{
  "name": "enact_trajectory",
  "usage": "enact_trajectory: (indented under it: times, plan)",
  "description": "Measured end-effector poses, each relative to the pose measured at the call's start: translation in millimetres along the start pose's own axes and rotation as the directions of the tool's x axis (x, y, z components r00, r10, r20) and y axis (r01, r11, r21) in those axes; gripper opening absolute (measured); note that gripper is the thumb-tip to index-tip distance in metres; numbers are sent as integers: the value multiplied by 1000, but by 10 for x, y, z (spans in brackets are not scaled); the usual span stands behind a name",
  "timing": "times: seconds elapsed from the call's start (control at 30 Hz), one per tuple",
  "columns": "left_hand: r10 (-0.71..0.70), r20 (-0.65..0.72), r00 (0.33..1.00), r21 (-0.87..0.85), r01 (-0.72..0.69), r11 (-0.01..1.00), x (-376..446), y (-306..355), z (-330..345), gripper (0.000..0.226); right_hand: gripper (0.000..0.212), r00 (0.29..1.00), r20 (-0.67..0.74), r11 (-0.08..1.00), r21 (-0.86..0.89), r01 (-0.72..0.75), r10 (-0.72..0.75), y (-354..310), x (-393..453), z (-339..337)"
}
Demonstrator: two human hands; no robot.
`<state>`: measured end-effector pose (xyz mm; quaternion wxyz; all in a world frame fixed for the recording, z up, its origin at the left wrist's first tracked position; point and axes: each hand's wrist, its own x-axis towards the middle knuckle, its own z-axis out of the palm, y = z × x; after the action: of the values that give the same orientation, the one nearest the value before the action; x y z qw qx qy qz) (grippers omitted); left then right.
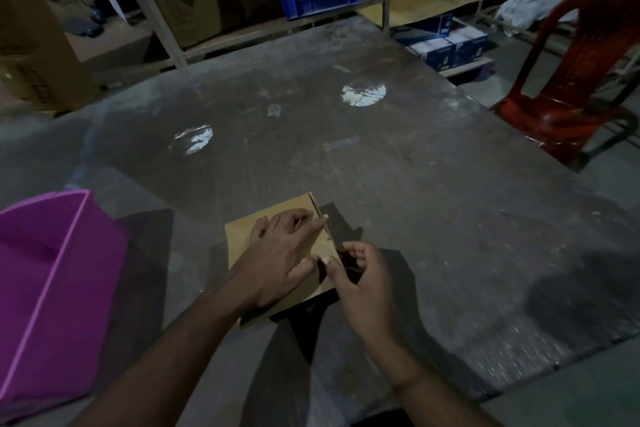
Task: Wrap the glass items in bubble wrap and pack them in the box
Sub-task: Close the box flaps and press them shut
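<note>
Two hands work at one small brown cardboard box (277, 253) lying flat near the front edge of the grey tabletop (415, 184): the left hand (280, 260) rests on its top with fingers spread and straight, while the right hand (360, 274), fingers loosely curled, pinches at the box's right edge (exact hold unclear in dim light). One purple bin (52, 281) stands left of the box, apart from it; two round glass items (191, 139) (363, 94) lie farther back.

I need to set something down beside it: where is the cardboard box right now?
In the head view, the cardboard box lies on the near middle of the table, under the left hand, just right of the purple bin.
</note>
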<state>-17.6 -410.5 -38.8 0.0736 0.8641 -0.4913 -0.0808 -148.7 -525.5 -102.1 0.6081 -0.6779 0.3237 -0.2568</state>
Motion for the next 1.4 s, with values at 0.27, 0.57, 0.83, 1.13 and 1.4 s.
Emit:
enact_trajectory:
  times: [0.27, 0.57, 0.83, 1.13, 1.4]
  plan:
    - [35, 28, 999, -22, -34, 999, -44, -37, 89, 66, 35, 838, 241, 759, 355, -546, 490, -90, 63, 52]
    - [35, 24, 999, 49, -36, 998, -2, 1, 81, 79, 23, 848, 210, 639, 576, -510, 486, -147, 85, -25]
    - [68, 44, 997, 108, -72, 992, -7, 9, 155, 79, 21, 821, 208, 563, 638, -526, 531, -126, 11, -16]
    - [75, 46, 996, 133, -81, 988, -8, 6, 183, 81, 18, 776, 291, 458, 672, -582, 560, -89, -22, -46]
    - [83, 15, 996, 163, -84, 983, -9, 13, 222, 82, 19, 804, 241, 539, 635, -554, 543, -23, 5, -19]
